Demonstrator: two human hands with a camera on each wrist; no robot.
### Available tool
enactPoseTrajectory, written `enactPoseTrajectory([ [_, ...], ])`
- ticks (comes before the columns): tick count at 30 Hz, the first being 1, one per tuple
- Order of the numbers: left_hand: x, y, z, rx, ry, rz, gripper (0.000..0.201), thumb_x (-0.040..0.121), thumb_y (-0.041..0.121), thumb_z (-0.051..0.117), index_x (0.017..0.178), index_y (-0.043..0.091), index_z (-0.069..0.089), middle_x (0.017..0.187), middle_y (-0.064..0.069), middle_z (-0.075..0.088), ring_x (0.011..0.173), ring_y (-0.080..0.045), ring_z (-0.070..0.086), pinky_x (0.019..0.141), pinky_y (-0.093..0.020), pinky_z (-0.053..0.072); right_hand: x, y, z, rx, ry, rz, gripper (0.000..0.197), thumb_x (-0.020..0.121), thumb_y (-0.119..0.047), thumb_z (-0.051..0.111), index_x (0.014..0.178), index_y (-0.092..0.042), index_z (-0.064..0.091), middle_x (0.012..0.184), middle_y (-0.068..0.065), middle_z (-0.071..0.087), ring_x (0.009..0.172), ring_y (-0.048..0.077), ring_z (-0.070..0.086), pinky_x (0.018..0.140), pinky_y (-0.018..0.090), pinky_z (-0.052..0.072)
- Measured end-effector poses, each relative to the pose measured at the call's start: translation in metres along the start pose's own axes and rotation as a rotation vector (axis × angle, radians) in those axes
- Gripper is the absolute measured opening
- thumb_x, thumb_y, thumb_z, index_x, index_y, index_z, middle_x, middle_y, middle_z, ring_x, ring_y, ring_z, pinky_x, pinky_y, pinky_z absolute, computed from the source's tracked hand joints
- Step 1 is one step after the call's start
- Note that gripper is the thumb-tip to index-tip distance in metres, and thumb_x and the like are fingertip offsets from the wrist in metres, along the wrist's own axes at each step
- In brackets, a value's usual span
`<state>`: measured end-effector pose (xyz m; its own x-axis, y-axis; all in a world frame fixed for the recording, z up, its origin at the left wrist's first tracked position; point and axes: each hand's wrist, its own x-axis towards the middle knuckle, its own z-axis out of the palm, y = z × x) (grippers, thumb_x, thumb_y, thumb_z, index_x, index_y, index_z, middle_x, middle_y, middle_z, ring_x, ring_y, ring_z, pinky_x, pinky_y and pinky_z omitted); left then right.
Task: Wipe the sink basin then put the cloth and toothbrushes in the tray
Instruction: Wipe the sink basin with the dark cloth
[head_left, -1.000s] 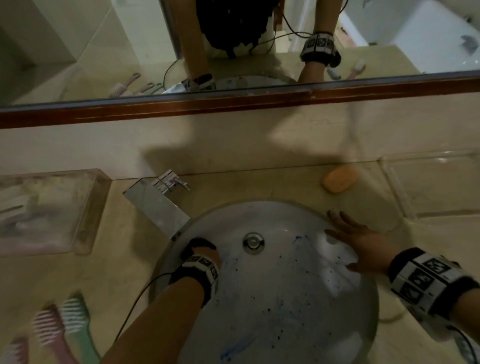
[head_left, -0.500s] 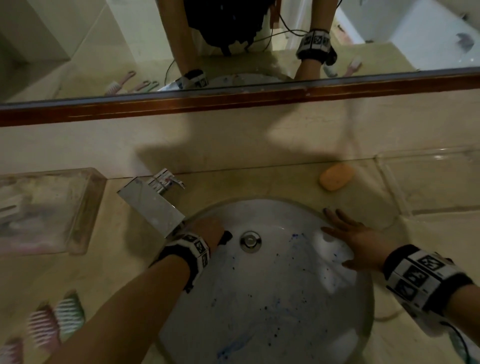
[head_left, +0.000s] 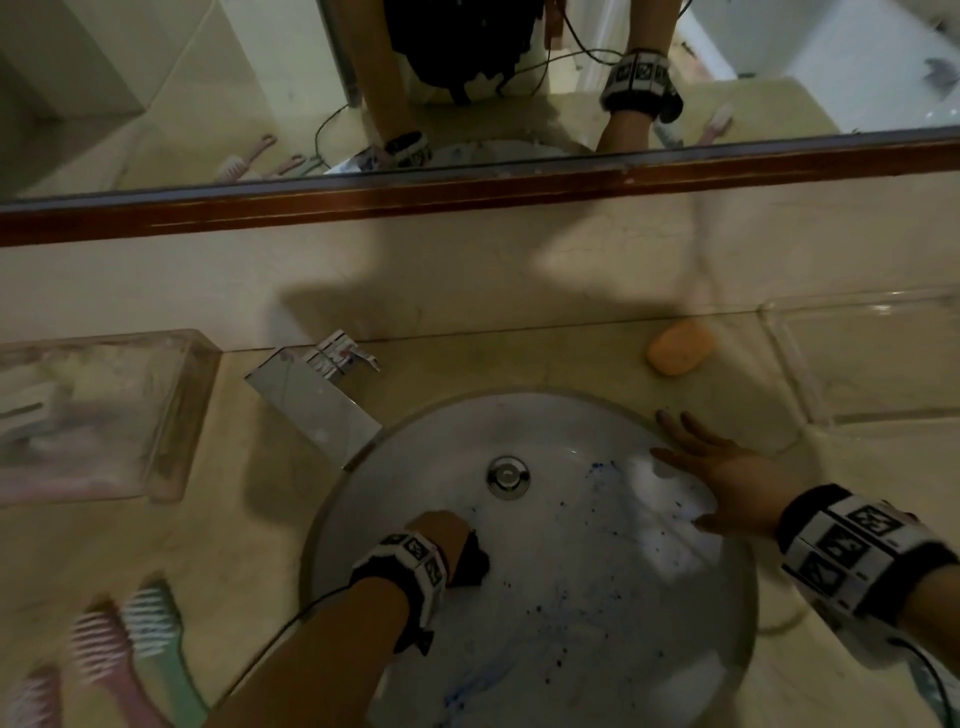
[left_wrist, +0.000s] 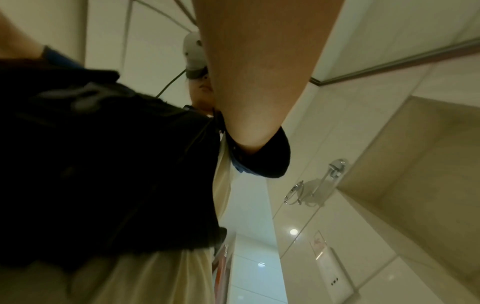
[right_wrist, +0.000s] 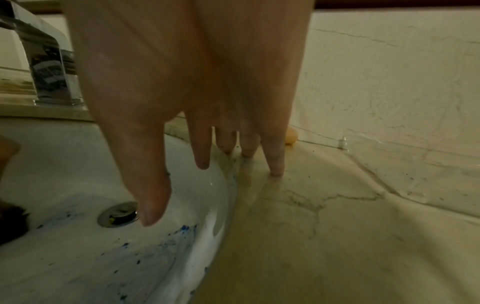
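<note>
A beige stone bench (head_left: 519, 364) runs under a wood-framed mirror (head_left: 467, 187), with a round white sink basin (head_left: 597, 597) set into it. From the head view, my left hand (head_left: 441, 535) is down inside the basin, left of the drain (head_left: 508, 476), on a dark cloth (head_left: 471, 564); its fingers are hidden, so I cannot tell how they grip. Blue specks (head_left: 597, 587) dot the basin. My right hand (head_left: 727, 478) lies flat with fingers spread on the basin's right rim. Toothbrushes (head_left: 124, 634) lie blurred on the bench at lower left. A clear tray (head_left: 171, 415) sits far left, another clear tray (head_left: 789, 364) far right, an orange soap bar (head_left: 679, 347) near it. The chrome faucet (head_left: 317, 405) stands behind the basin.

The left wrist view shows only my forearm (left_wrist: 259, 72), dark clothing and tiled walls.

In the right wrist view, my right fingers (right_wrist: 275, 156) are straight, tips resting on the bench beside the rim, thumb over the basin.
</note>
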<state>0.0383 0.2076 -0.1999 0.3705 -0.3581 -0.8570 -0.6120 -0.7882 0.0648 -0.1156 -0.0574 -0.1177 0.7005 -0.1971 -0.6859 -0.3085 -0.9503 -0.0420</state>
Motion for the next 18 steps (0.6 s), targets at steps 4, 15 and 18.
enactPoseTrajectory([
  [4, 0.007, -0.002, -0.027, -0.057, 0.075, 0.030, 0.017, 0.093, 0.012, 0.054, 0.094, 0.000, 0.066, 0.124, -0.018, 0.063, 0.114, -0.030, 0.060, 0.098, -0.034, 0.048, 0.001, -0.001, 0.000, 0.008, 0.002, 0.009, 0.083, 0.087, -0.029, 0.061, 0.151, -0.030, 0.009, 0.146, -0.008, -0.037, 0.147, 0.022, -0.017, 0.121, 0.040, 0.019],
  [15, 0.039, 0.004, -0.036, -0.058, 0.183, 0.030, 0.049, 0.099, 0.032, 0.044, 0.142, 0.010, 0.040, 0.150, -0.012, 0.039, 0.130, -0.021, 0.044, 0.115, -0.032, 0.028, 0.003, 0.002, 0.002, -0.009, -0.027, 0.007, 0.083, 0.088, -0.034, 0.059, 0.151, -0.032, 0.004, 0.134, -0.006, -0.044, 0.146, 0.021, -0.021, 0.122, 0.040, 0.016],
  [18, 0.036, 0.007, -0.026, -0.083, 0.106, 0.044, 0.040, 0.100, 0.029, 0.042, 0.132, 0.008, 0.052, 0.143, -0.014, 0.047, 0.128, -0.026, 0.049, 0.113, -0.033, 0.034, 0.003, 0.003, 0.002, -0.007, -0.037, 0.011, 0.084, 0.087, -0.035, 0.059, 0.151, -0.032, 0.005, 0.134, -0.007, -0.043, 0.146, 0.022, -0.022, 0.122, 0.042, 0.016],
])
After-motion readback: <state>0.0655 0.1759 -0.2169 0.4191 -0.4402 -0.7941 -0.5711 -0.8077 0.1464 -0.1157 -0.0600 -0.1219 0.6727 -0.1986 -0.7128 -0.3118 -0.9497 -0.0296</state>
